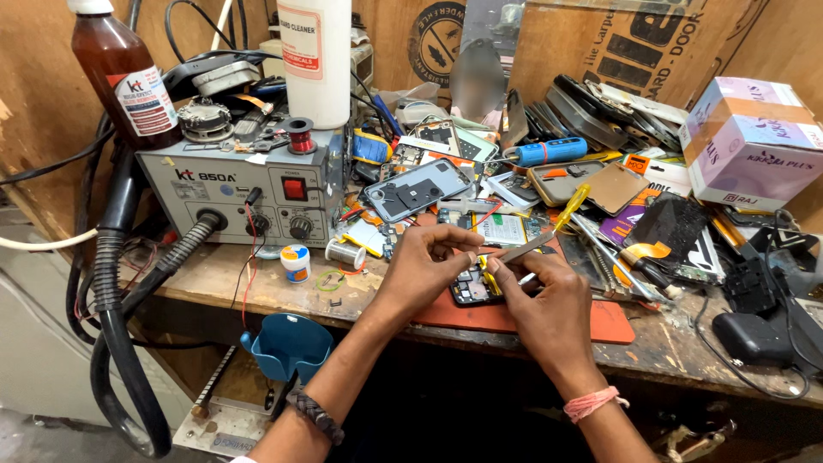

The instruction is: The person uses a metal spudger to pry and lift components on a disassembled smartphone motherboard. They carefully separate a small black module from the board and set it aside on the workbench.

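An opened phone [470, 287] with its back off lies on an orange mat [600, 321] at the bench's front edge. My left hand [426, 267] curls over the phone's left side, fingertips pinching at its top edge. My right hand [540, 296] is shut on a yellow-handled screwdriver [553, 225], whose handle points up and to the right while the tip meets the phone next to my left fingertips. A pink band circles my right wrist and a dark braided one my left.
A grey hot-air rework station [236, 190] with black hose [116, 326] stands at left, a brown bottle [122, 73] and white bottle [315, 60] on it. Phone parts, tools and a grey back cover [417, 189] litter the bench behind. Cardboard boxes [750, 141] stand at right.
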